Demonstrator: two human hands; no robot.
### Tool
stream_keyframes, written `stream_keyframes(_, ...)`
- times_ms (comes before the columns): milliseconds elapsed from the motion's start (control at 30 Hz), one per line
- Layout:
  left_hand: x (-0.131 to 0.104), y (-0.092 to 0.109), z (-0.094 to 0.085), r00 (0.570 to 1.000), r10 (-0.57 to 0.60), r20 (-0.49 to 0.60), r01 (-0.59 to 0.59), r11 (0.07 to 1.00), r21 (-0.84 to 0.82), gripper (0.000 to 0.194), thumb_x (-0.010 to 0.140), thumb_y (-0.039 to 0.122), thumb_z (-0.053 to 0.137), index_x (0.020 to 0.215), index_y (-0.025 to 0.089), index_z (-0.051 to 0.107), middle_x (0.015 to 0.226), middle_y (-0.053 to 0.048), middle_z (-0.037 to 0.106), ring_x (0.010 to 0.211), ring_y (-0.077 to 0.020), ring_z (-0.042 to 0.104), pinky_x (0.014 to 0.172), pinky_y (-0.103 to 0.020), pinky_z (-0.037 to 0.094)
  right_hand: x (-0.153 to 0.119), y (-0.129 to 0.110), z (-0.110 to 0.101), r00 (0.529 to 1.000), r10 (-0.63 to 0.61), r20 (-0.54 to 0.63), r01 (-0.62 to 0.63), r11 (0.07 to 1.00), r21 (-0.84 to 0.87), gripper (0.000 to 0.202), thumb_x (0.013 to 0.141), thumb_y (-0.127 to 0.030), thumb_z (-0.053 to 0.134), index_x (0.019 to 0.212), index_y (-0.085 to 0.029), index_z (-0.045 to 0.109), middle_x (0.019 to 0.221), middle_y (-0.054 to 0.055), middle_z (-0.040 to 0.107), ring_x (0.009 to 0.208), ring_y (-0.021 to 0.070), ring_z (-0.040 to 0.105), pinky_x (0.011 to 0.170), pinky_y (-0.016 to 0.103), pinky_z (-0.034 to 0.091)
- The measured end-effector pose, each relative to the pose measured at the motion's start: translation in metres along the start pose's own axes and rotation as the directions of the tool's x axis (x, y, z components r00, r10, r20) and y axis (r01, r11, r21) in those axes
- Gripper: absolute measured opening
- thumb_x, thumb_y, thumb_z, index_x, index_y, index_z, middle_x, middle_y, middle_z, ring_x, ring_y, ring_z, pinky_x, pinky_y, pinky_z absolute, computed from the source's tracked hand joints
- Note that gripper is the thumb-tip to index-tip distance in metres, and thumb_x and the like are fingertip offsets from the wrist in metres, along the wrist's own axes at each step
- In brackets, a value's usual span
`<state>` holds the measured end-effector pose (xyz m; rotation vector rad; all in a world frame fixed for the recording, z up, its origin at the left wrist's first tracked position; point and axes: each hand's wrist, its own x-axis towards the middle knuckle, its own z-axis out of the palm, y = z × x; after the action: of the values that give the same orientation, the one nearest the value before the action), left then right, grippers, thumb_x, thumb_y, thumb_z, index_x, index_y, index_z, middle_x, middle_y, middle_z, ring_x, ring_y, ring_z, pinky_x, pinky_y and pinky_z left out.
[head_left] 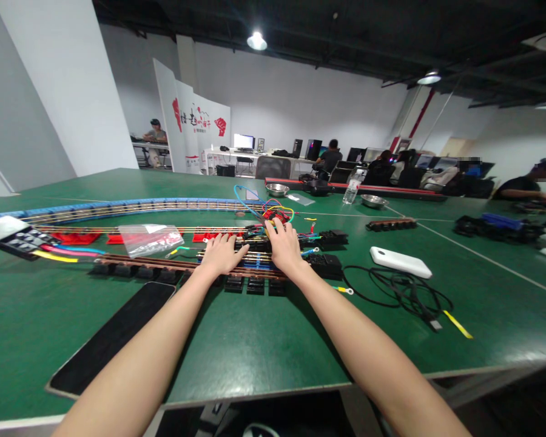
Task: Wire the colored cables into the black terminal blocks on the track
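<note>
Rail assembly [258, 260] under both hands, set apart: left hand [222, 254] fingers spread on it, right hand's [284, 245] grip unclear.

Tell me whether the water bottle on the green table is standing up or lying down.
Standing up. The bottle has its neck at the top and its base down on the green table.

I have one view, worn on the person's head, looking forward and down across the green table [236, 346] from its near edge; forearms loom close, the room beyond sits far and small, and no second view shares the scene.
</note>
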<state>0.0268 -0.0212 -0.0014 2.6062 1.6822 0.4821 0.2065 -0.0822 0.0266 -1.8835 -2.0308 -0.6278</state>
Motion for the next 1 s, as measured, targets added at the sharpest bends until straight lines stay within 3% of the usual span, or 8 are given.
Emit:
stream_keyframes(367, -0.003, 0.002, -0.002, 1.000, 0.006, -0.015, -0.006, 0.999, 0.043, 0.068, 0.094, 0.060, 0.030, 0.132, 0.009, 0.053, 0.137, -0.021, 0.054, 0.131, -0.0370, 0.045, 0.108, -0.052, 0.031, 0.006, -0.014, -0.006, 0.987, -0.156, -0.043, 0.151, 0.984, -0.095, 0.033, 0.094, -0.007, 0.039, 0.122, -0.016, 0.055, 0.134, 0.014, 0.054, 0.112, 0.0295, 0.044, 0.086, 0.042, 0.039)
stream_keyframes(733, -0.002, 0.002, -0.002, 1.000, 0.006, -0.019, -0.006, 1.000, 0.027, 0.065, 0.092, 0.059, 0.031, 0.130, 0.012, 0.055, 0.137, -0.021, 0.056, 0.130, -0.0374, 0.045, 0.107, -0.053, 0.031, 0.004, -0.015, -0.007, 0.985, -0.170, -0.027, 0.168, 0.982, -0.084, 0.032, 0.091, -0.005, 0.044, 0.119, -0.015, 0.057, 0.135, 0.015, 0.053, 0.114, 0.0297, 0.044, 0.088, 0.043, 0.039)
stream_keyframes(1000, -0.002, 0.002, -0.002, 1.000, 0.006, -0.018, -0.005, 0.999, 0.042, 0.069, 0.093, 0.059, 0.030, 0.132, 0.008, 0.054, 0.136, -0.023, 0.055, 0.130, -0.0380, 0.045, 0.107, -0.053, 0.032, 0.004, -0.016, -0.006, 0.987, -0.157, -0.028, 0.154, 0.984, -0.091, 0.033, 0.090, -0.004, 0.042, 0.117, -0.016, 0.058, 0.134, 0.015, 0.054, 0.111, 0.0291, 0.046, 0.086, 0.042, 0.042)
